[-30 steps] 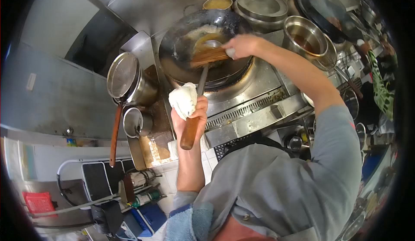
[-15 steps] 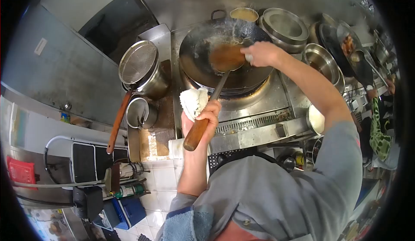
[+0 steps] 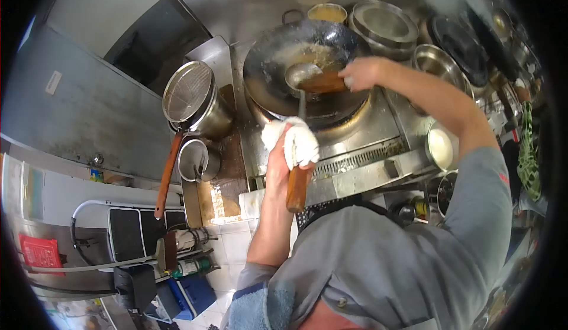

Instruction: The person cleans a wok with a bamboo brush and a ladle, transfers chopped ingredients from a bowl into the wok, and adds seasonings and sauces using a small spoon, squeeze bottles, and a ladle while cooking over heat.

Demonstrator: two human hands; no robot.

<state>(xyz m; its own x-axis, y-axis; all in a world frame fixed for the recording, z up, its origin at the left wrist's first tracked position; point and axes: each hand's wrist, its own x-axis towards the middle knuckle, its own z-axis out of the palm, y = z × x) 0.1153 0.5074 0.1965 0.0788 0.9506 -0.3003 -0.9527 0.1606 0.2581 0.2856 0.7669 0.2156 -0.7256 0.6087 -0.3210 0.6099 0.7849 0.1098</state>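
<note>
My left hand [image 3: 277, 163] is closed round the wooden-handled ladle [image 3: 299, 194], with a white cloth [image 3: 302, 145] bunched between hand and handle. The ladle's metal bowl [image 3: 302, 74] is inside the large black wok [image 3: 260, 75] on the stove. My right hand [image 3: 362, 73] is closed on a brown brush [image 3: 324, 83], somewhat blurred, its far end against or just over the ladle's bowl. Wet liquid and pale foam lie in the wok behind them.
Left of the stove stands a steel pot [image 3: 216, 120] with a mesh strainer [image 3: 188, 90] on top, its long handle jutting toward me. A smaller pot [image 3: 207, 163] is nearer. Behind the wok are a yellowish-filled container [image 3: 327, 14] and a lidded pot [image 3: 384, 25]; a steel pot [image 3: 435, 61] stands at right.
The ladle's handle has swung more upright, and my left hand with the cloth has shifted right. My right hand has moved slightly right; the brush, a smear before, shows more clearly.
</note>
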